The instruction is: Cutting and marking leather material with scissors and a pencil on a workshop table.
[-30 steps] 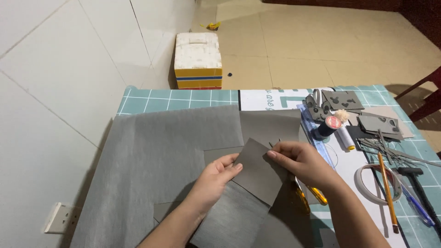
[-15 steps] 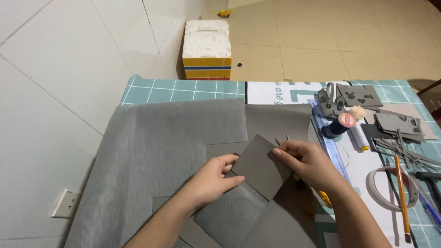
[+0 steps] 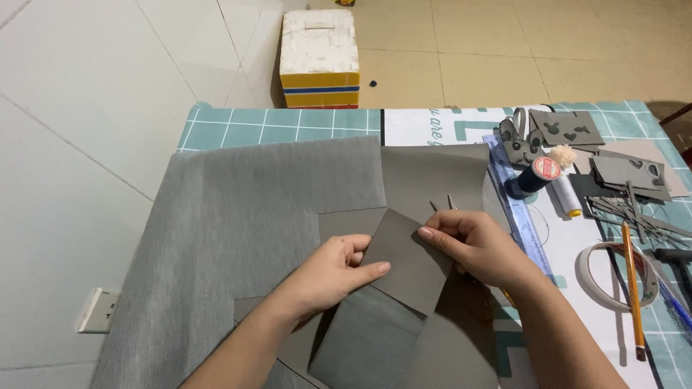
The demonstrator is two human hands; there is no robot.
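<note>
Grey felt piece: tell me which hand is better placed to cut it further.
Right, probably. The right hand grips the grey felt piece at its upper edge, where what look like scissor tips poke out. The left hand only pinches the piece's left side, steadying it.

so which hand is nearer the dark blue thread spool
Right. The right hand pinches the grey fabric piece just below and left of the dark blue thread spool; the left hand holds the piece's other edge, much farther left.

Matt grey fabric sheet (finely ribbed), glossy tape roll
</note>
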